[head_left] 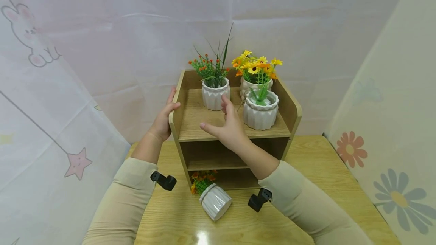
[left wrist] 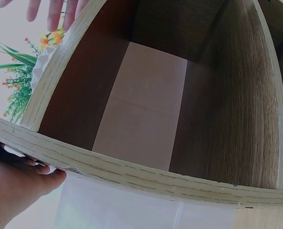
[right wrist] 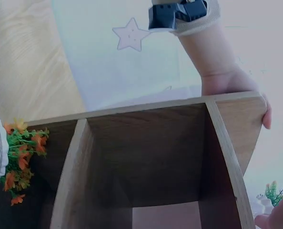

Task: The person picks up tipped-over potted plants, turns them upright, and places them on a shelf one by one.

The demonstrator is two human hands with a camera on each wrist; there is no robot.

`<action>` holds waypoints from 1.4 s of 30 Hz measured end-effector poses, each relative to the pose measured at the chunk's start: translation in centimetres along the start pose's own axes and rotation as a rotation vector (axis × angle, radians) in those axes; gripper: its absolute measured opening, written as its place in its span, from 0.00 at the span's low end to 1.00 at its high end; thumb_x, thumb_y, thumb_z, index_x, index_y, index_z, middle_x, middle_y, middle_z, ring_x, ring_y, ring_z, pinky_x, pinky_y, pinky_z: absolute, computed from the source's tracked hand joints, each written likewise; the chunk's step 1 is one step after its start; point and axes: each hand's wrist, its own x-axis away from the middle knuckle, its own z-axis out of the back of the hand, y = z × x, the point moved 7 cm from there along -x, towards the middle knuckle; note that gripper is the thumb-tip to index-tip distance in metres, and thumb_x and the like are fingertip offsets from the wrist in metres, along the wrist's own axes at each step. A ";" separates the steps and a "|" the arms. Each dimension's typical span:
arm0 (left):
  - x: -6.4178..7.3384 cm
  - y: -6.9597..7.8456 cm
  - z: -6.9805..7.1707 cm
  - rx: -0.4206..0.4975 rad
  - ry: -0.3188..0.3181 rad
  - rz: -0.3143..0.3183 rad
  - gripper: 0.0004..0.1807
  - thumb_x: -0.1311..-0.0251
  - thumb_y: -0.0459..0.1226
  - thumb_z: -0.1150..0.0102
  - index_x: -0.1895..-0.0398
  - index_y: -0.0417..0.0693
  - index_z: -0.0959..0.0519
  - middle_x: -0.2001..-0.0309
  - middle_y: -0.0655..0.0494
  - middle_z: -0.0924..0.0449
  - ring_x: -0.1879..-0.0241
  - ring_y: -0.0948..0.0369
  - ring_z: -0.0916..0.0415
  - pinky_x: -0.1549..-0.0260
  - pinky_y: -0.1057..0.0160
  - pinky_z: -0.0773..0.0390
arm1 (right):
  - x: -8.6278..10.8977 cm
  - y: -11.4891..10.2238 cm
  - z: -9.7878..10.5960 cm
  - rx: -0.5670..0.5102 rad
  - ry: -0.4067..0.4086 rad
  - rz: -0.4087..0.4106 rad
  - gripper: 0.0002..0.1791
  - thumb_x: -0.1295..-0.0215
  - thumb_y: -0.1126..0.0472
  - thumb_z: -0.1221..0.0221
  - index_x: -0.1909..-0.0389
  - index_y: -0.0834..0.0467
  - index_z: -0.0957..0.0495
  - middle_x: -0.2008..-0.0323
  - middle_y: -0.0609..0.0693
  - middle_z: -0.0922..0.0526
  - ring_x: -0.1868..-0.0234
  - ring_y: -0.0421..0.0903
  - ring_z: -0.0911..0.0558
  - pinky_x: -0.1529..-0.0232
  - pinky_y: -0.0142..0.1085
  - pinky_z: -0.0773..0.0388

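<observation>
A small wooden shelf unit point(head_left: 235, 134) stands on the table. My left hand point(head_left: 162, 121) holds its left side panel, the thumb over the front edge and the fingers along the outside. Above the top board hovers my right hand point(head_left: 227, 126), thumb and fingers spread, holding nothing. Its fingertips are nearest a white pot with red-flowered greenery point(head_left: 213, 97). To the right stand a white pot with a small green plant point(head_left: 260, 116) and, behind it, a pot of yellow flowers point(head_left: 253, 82). A white pot with orange flowers point(head_left: 215, 202) lies tipped against the lowest compartment.
Two lower compartments point(head_left: 218, 158) open toward me beneath the top board. The yellowish wooden table point(head_left: 177, 222) extends on both sides and in front. Printed pale cloth point(head_left: 136, 48) hangs behind and at both sides. Each forearm carries a black wrist camera point(head_left: 163, 180).
</observation>
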 end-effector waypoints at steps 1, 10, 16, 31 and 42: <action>0.0 0.0 0.0 -0.001 0.000 0.001 0.42 0.37 0.45 0.66 0.24 0.79 0.72 0.20 0.59 0.76 0.25 0.45 0.63 0.32 0.38 0.56 | 0.2 0.0 -0.1 -0.007 -0.007 0.013 0.57 0.44 0.54 0.30 0.22 0.54 0.58 0.23 0.57 0.51 0.23 0.53 0.49 0.25 0.47 0.48; 0.0 0.1 0.0 -0.005 0.000 -0.005 0.42 0.37 0.45 0.67 0.23 0.76 0.73 0.21 0.62 0.78 0.24 0.47 0.67 0.31 0.37 0.60 | 2.9 0.9 -0.6 -0.050 -0.064 0.098 0.52 0.45 0.60 0.30 0.24 0.57 0.51 0.29 0.60 0.40 0.28 0.56 0.38 0.29 0.48 0.39; -0.2 0.2 -0.1 -0.002 -0.002 -0.010 0.42 0.37 0.45 0.67 0.23 0.76 0.72 0.21 0.63 0.77 0.24 0.47 0.65 0.31 0.39 0.59 | 5.3 1.3 -0.8 -0.025 -0.103 0.184 0.50 0.46 0.64 0.30 0.26 0.60 0.48 0.31 0.62 0.37 0.29 0.57 0.35 0.31 0.49 0.37; -0.3 0.1 0.1 -0.019 0.018 -0.005 0.44 0.39 0.45 0.66 0.23 0.76 0.72 0.21 0.62 0.76 0.25 0.47 0.64 0.31 0.40 0.58 | 8.6 6.3 -3.1 0.073 -0.244 0.151 0.47 0.46 0.57 0.29 0.27 0.57 0.42 0.29 0.57 0.37 0.28 0.55 0.36 0.33 0.55 0.36; -0.2 0.0 0.2 -0.011 0.016 0.003 0.42 0.38 0.45 0.66 0.24 0.80 0.70 0.21 0.62 0.76 0.24 0.48 0.64 0.31 0.40 0.58 | 10.3 11.4 -4.8 0.108 -0.314 -0.022 0.49 0.46 0.51 0.29 0.26 0.54 0.42 0.28 0.57 0.39 0.29 0.60 0.37 0.32 0.58 0.39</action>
